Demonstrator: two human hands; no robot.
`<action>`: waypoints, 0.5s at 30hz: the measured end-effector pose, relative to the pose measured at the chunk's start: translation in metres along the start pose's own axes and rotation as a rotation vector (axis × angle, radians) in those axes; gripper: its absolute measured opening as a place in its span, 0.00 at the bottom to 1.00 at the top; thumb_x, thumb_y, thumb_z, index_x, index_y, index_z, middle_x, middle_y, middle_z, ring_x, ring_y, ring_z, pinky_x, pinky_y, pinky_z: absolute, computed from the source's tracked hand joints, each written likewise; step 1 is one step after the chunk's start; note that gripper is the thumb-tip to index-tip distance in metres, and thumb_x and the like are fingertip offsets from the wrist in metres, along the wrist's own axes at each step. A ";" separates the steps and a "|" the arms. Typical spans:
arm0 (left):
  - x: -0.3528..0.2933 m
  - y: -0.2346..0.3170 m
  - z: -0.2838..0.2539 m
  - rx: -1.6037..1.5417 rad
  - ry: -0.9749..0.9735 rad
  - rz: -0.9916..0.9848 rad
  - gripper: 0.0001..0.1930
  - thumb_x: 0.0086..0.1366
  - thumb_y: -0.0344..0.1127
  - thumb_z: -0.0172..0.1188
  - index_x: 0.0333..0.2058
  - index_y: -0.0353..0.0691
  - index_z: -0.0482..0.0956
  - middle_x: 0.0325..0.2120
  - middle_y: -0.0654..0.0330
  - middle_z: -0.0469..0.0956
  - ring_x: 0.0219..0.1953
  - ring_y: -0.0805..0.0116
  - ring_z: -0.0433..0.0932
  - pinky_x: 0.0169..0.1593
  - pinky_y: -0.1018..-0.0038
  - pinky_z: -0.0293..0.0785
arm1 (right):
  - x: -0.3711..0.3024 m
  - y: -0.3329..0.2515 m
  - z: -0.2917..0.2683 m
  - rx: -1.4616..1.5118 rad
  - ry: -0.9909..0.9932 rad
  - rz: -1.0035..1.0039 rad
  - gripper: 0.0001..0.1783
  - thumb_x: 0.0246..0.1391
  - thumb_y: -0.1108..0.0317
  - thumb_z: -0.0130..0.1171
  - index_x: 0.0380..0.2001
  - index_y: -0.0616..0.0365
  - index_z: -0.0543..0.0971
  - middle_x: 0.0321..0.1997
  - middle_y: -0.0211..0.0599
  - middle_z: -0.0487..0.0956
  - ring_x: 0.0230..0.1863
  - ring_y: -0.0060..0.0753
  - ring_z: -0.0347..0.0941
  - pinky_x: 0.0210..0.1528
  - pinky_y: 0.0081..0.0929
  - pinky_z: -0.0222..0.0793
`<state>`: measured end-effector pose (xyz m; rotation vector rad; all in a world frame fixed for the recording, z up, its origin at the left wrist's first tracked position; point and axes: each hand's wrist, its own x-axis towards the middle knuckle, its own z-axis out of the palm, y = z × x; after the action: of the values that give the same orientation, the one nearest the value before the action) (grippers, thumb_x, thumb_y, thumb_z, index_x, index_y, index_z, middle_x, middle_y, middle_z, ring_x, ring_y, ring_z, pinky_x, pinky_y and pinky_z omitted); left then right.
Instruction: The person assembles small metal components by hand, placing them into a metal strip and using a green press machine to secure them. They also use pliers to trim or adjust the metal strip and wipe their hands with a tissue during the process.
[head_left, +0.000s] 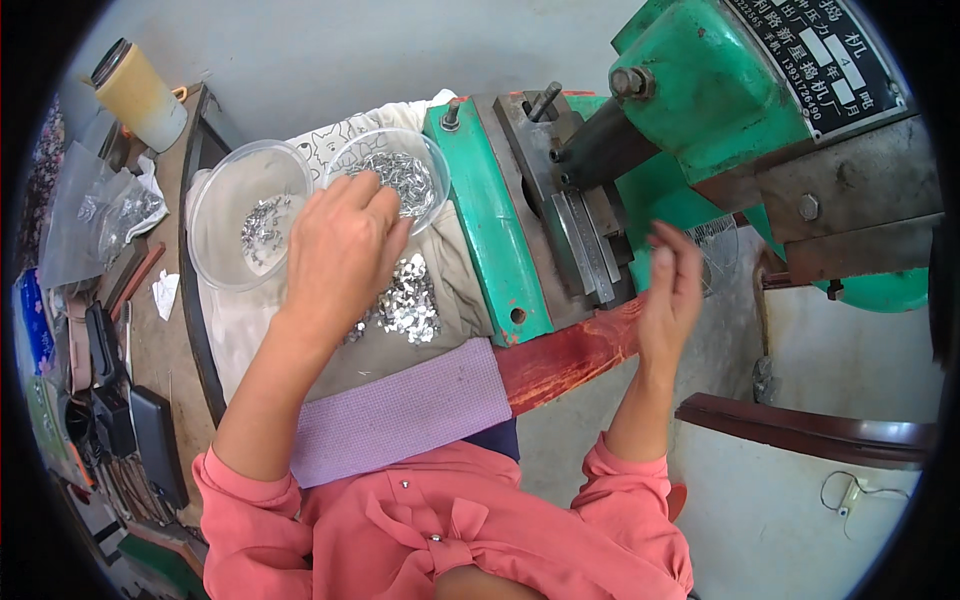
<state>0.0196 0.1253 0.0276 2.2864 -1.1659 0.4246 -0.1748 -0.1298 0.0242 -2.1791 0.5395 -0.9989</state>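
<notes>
My left hand (342, 250) hovers palm down over a loose heap of small shiny metal pieces (405, 300) lying on a beige cloth (455, 285). Its fingers curl toward a clear plastic bowl (430, 165) full of the same pieces. A second clear bowl (215, 215) to the left holds only a few pieces. My right hand (670, 290) is raised beside the green press machine (720, 95), fingers loosely bent, close to its dark metal die block (580, 235). Whether it pinches a piece I cannot tell.
A lilac cloth (400, 410) covers my lap edge. A tan cup with a lid (140, 95) stands far left, near plastic bags with metal pieces (115, 215). Dark tools and cases (130, 420) lie at lower left. A red-brown bench edge (570, 355) runs under the press.
</notes>
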 end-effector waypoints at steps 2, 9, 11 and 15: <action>-0.002 0.012 0.001 -0.165 -0.027 0.001 0.09 0.54 0.29 0.67 0.30 0.35 0.75 0.30 0.54 0.72 0.37 0.53 0.75 0.40 0.62 0.72 | -0.005 0.003 -0.014 -0.059 0.265 -0.099 0.16 0.68 0.67 0.49 0.53 0.64 0.75 0.54 0.39 0.75 0.56 0.34 0.69 0.60 0.28 0.62; 0.000 0.071 0.036 -0.653 -0.157 -0.040 0.46 0.45 0.38 0.78 0.62 0.35 0.65 0.57 0.44 0.65 0.58 0.44 0.68 0.59 0.59 0.68 | 0.056 -0.008 -0.133 -0.083 1.046 -0.358 0.25 0.69 0.58 0.47 0.59 0.67 0.66 0.53 0.41 0.70 0.50 0.33 0.67 0.54 0.28 0.61; 0.003 0.078 0.052 -0.655 -0.150 -0.030 0.52 0.43 0.39 0.79 0.64 0.33 0.60 0.59 0.43 0.62 0.61 0.42 0.65 0.62 0.58 0.66 | 0.081 -0.025 -0.148 0.040 1.111 -0.347 0.26 0.70 0.54 0.46 0.59 0.66 0.66 0.53 0.41 0.70 0.50 0.33 0.67 0.53 0.29 0.63; 0.006 0.081 0.063 -0.656 -0.137 -0.047 0.53 0.42 0.39 0.79 0.64 0.30 0.57 0.60 0.41 0.60 0.62 0.41 0.63 0.64 0.57 0.64 | 0.116 -0.031 -0.187 0.110 0.721 -0.296 0.32 0.71 0.46 0.38 0.62 0.64 0.65 0.55 0.44 0.71 0.51 0.37 0.71 0.52 0.35 0.70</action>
<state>-0.0409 0.0448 0.0053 1.7770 -1.1051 -0.1293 -0.2454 -0.2533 0.1945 -1.7876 0.4628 -1.9476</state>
